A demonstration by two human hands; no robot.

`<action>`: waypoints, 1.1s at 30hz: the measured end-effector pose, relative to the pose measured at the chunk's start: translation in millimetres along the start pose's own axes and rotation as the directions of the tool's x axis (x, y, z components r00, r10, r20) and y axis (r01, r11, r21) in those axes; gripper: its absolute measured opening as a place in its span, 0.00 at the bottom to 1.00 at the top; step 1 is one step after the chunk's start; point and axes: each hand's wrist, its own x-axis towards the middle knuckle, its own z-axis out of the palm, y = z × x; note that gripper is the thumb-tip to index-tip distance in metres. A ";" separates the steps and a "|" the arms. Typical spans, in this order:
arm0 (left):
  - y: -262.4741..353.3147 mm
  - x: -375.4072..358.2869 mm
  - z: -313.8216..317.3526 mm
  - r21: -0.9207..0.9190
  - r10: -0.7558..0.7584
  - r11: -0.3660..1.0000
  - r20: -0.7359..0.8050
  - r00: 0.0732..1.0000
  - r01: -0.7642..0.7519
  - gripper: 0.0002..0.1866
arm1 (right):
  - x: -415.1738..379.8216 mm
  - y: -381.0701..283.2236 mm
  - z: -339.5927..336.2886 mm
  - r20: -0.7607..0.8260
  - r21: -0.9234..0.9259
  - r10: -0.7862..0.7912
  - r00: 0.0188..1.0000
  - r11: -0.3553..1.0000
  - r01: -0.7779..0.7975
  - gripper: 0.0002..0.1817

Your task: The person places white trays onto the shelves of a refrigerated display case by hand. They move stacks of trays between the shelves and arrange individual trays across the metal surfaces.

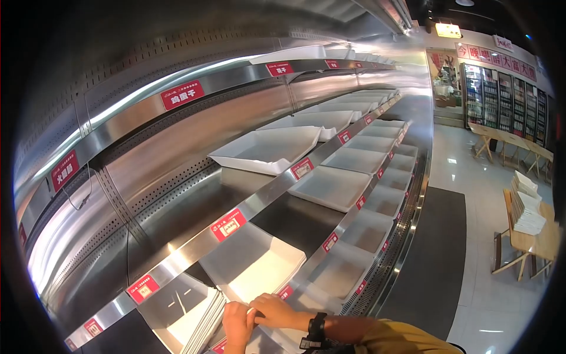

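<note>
My left hand [237, 325] is at the bottom of the view with its fingers curled, right beside a stack of white trays [203, 321]. What lies inside its fingers is hidden. My right hand [276, 311], with a black watch [316, 331] on the wrist, touches the left hand. Its fingers bend over the near edge of a shallow white tray [253, 262]. That tray sits tilted on the middle shelf, just to the right of the stack. It holds nothing visible.
A steel display rack carries rows of white trays [268, 147] on several levels. Red labels [228, 224] line its metal shelf edges. A dark mat [424, 253] lies along the rack. At right stand wooden tables [539, 239], stacked white trays [526, 206] and drink fridges [501, 100].
</note>
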 end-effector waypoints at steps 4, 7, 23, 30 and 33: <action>-3.8 -15.7 3.9 -0.106 -0.040 0.994 -0.164 0.986 0.023 0.22 | 16.8 10.4 -3.5 0.207 0.000 0.071 0.976 0.997 -0.072 0.12; -18.2 -18.3 -0.1 -0.293 -0.173 0.948 -0.147 0.974 0.125 0.34 | 20.6 -3.4 -16.8 0.242 -0.017 0.089 0.966 0.996 -0.087 0.12; -13.6 6.6 8.9 0.156 0.069 0.984 0.084 0.994 -0.082 0.12 | 10.1 -0.6 -134.0 0.048 0.082 0.011 0.999 0.997 -0.015 0.14; -12.6 6.8 9.4 0.289 0.113 0.949 0.074 0.991 -0.130 0.12 | -8.8 37.6 -169.5 -0.203 -0.094 -0.063 0.977 0.995 0.045 0.13; -13.7 2.2 13.0 0.291 0.118 0.949 0.029 0.993 -0.122 0.13 | -4.4 57.1 -183.3 -0.393 -0.007 0.080 0.916 0.996 -0.090 0.14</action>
